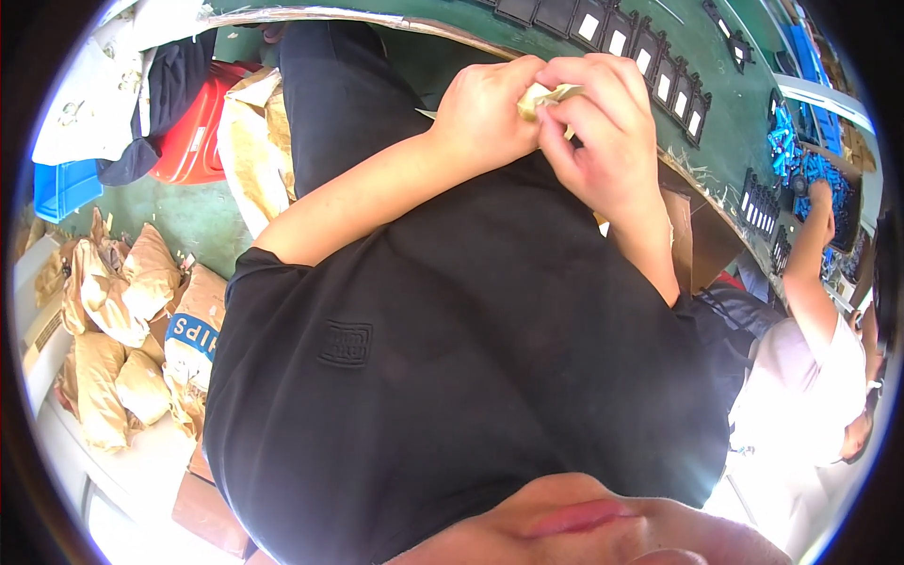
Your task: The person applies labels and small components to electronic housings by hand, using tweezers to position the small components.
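Note:
Both hands meet in front of my chest, close to the edge of the green work table (603, 75). My left hand (490, 108) is closed, its fingers curled against a small crumpled pale-yellow piece (535, 100), like paper or film; its exact kind is unclear. From the other side, my right hand (607, 122) pinches the same piece between thumb and fingers. A thin pale tip (427, 113) shows beside my left wrist; what it belongs to is hidden.
Rows of black plastic frames with white inserts (617, 42) lie on the table. At the right, a co-worker's hand (821, 198) reaches into blue parts (815, 169). Brown paper sacks (122, 292), a red plastic container (193, 137) and a blue bin (68, 188) stand at left.

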Available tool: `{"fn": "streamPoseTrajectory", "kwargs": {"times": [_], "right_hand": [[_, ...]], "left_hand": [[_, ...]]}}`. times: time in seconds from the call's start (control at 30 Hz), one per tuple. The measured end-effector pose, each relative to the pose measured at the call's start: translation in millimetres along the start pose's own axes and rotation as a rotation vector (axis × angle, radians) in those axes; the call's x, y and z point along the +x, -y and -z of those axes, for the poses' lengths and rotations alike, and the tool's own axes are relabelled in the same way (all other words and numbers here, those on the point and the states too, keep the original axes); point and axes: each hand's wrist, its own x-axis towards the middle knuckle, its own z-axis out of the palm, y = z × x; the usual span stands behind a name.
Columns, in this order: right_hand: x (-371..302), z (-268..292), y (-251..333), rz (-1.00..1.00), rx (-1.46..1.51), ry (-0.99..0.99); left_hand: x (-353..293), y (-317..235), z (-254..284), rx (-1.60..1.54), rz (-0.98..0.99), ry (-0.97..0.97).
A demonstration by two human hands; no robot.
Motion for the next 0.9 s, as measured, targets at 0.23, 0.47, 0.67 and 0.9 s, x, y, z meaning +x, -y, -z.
{"fn": "streamPoseTrajectory", "kwargs": {"times": [0.23, 0.47, 0.67, 0.9], "right_hand": [[14, 23, 7, -0.079, 0.441, 0.047], [52, 21, -30, -0.457, 0.085, -0.069], [59, 4, -65, -0.404, -0.040, 0.155], [49, -12, -76, -0.424, -0.083, 0.098]], "left_hand": [[4, -5, 9, 0.020, -0.087, 0.022], [3, -9, 11, -0.062, -0.086, 0.112], [0, -10, 23, -0.100, -0.039, 0.213], [-2, -8, 28, -0.141, -0.020, 0.211]]}}
